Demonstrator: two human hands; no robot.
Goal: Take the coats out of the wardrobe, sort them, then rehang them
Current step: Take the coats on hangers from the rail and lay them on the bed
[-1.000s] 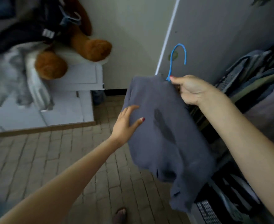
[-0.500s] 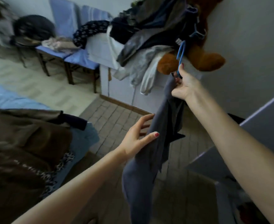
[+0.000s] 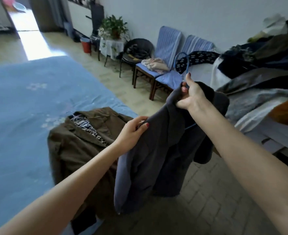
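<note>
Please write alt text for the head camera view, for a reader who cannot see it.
A person holds up a grey coat on a blue hanger: the right hand grips the collar and hanger, the left hand grips its shoulder. A brown coat lies on the blue bed.

Single head-worn view, wide-angle, looking forward and down from the person's eye level. Both forearms reach in from the bottom corners, close to the lens; the grey coat hangs mid-frame, near. The camera faces across the bed on the left toward the far wall and chairs. Frame edges bend. No second view to compare.
</note>
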